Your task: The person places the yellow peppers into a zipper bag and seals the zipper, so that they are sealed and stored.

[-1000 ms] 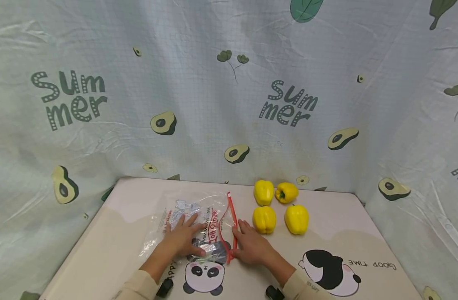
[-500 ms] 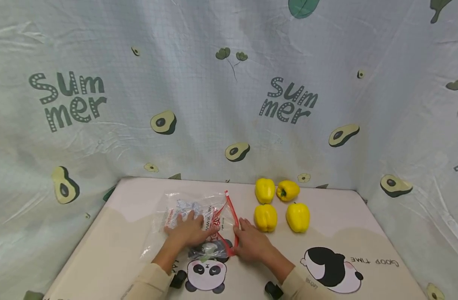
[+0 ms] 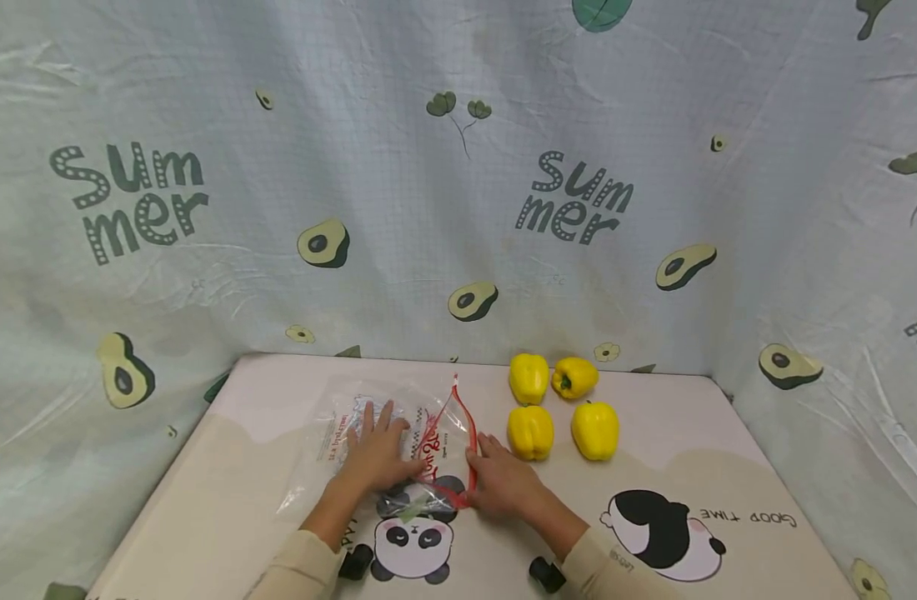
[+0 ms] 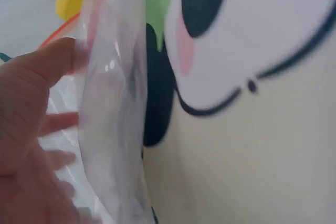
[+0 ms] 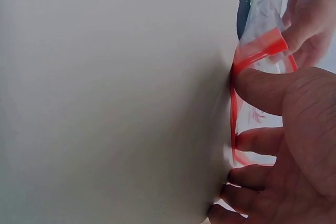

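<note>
A clear zip bag (image 3: 331,450) with red lettering and a red zip edge lies on the table, its mouth facing right and parted. My left hand (image 3: 376,454) rests on top of it with fingers spread; in the left wrist view the thumb (image 4: 58,59) touches the raised clear plastic. At the mouth, my right hand (image 3: 503,483) lies against the red edge (image 5: 233,114). Its fingers reach out fairly straight, with the thumb (image 5: 262,90) on the red edge in the right wrist view. Some of the bag is hidden under the left hand.
Several yellow bell peppers (image 3: 531,432) stand in a group behind and right of the right hand. The pale table (image 3: 226,500) carries panda and dog prints. A patterned curtain (image 3: 398,208) hangs along its back and sides.
My left hand has shifted slightly right toward the bag's mouth, and the red edges have parted wider. The right hand stays at the edge. The peppers have not moved on the table.
</note>
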The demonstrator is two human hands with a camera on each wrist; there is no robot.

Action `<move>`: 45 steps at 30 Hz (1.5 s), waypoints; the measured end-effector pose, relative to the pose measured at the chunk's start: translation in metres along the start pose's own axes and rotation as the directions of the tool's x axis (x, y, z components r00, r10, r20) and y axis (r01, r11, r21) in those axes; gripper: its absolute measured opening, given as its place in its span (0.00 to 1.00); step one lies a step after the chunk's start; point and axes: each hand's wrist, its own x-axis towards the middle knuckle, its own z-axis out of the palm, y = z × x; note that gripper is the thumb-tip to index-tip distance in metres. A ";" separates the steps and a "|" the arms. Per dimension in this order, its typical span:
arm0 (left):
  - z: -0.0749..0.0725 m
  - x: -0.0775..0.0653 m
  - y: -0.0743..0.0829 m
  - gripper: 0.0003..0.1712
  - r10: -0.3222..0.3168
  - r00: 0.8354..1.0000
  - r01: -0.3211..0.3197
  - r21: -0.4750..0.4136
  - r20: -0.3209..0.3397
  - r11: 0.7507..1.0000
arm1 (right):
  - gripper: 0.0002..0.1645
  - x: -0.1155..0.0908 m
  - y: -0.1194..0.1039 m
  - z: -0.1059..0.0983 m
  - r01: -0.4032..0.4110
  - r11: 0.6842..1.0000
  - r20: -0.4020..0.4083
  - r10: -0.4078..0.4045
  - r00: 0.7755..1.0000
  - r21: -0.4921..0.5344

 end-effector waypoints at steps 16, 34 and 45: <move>-0.004 0.004 -0.014 0.36 0.102 0.990 -0.100 -0.020 0.094 0.995 | 0.43 -0.001 -0.001 0.003 -0.009 1.000 0.018 0.009 1.000 0.022; -0.007 0.008 -0.016 0.49 0.006 0.989 -0.011 0.028 0.147 1.000 | 0.41 -0.003 0.004 0.005 -0.050 0.982 -0.107 0.071 0.992 0.184; -0.012 0.009 -0.015 0.49 -0.004 0.988 0.002 0.016 0.157 1.000 | 0.36 -0.013 0.007 -0.009 0.037 0.909 -0.385 0.139 0.912 0.415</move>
